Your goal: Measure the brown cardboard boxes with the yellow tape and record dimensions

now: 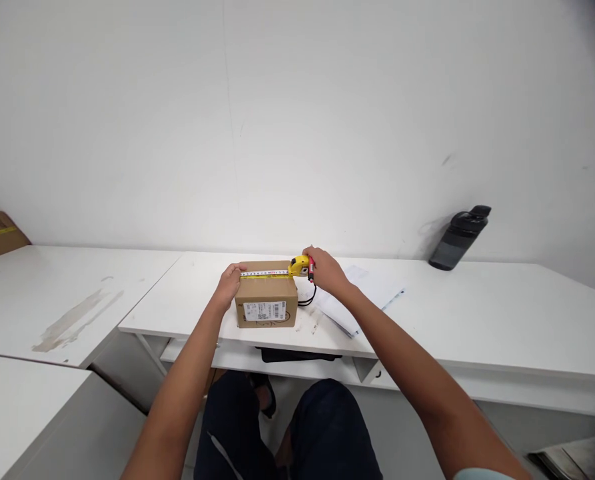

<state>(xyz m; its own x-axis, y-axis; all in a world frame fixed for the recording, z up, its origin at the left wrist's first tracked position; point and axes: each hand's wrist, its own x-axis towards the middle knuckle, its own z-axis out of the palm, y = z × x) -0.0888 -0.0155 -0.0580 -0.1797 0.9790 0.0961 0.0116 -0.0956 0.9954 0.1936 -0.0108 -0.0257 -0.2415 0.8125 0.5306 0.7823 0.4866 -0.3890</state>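
Observation:
A small cardboard box (264, 289) with a white shipping label (264, 311) on its front sits on the white desk. Across its top lies the pulled-out blade of a yellow tape measure (298, 266), running from left to right edge. My left hand (228, 283) is closed at the box's left top edge, pinching the blade's end there. Over the right edge, my right hand (324, 268) grips the tape measure's case. A red and black piece (311, 268), perhaps a marker, shows at its fingers, and a black cord loop (308, 300) hangs below.
Papers (344, 310) lie partly beneath my right forearm. A dark bottle (460, 239) stands at the back right by the wall. Another cardboard box (0, 235) is at far left. Under the desktop runs a shelf (227, 358) with a black flat object (297, 355), above my knees.

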